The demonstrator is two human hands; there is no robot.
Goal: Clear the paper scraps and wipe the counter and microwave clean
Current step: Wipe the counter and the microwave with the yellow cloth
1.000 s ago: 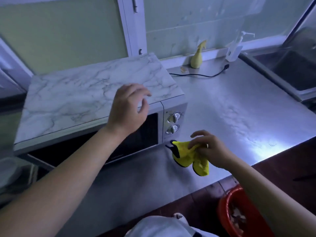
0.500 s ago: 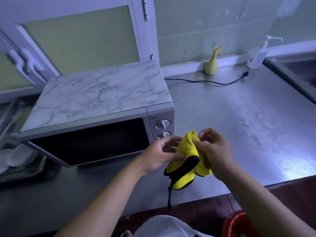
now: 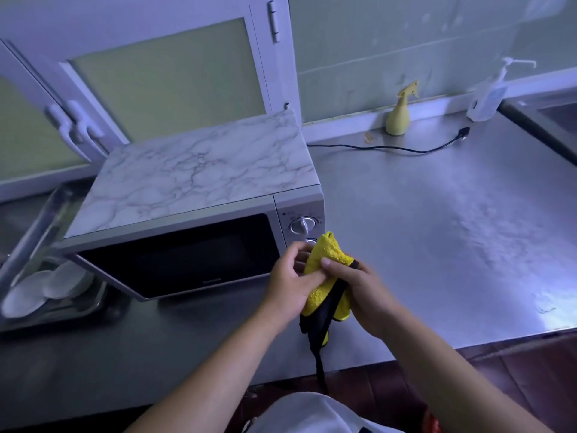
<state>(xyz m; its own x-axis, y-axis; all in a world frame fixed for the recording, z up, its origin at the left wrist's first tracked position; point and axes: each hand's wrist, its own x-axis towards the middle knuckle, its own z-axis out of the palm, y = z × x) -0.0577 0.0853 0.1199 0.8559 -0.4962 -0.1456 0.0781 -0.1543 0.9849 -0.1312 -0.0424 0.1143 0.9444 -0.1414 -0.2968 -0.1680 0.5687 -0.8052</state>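
The fingers [image 3: 296, 254] of both hands are curled narrowly around a bunched yellow cloth [image 3: 327, 254], pinching it between them above the front edge of the counter.

A wide stainless steel counter [image 3: 437, 229] fills most of the view, its bare surface shining at the right. On its left half sits a silver microwave [image 3: 193, 214] with a marble-patterned top, a dark glass door and two round dials [image 3: 303, 225] on its right panel. The door is shut. Behind the microwave stand pale cabinet doors [image 3: 168, 73] with white handles. A metal tray [image 3: 62, 301] holding white dishes lies to the left of the microwave, partly tucked beside it.

The left hand [image 3: 290, 285] grips the cloth from the left side, just in front of the lower dial. The right hand [image 3: 359, 289] holds it from the right, thumb pressed across the yellow pile. The cloth has a black edge, and a black strip hangs down from it past the counter's edge.

Along the back wall stands a small yellow spray bottle [image 3: 399, 115], and further right a clear pump bottle [image 3: 487, 95]. A thin black cable [image 3: 390, 147] lies across the counter between them.
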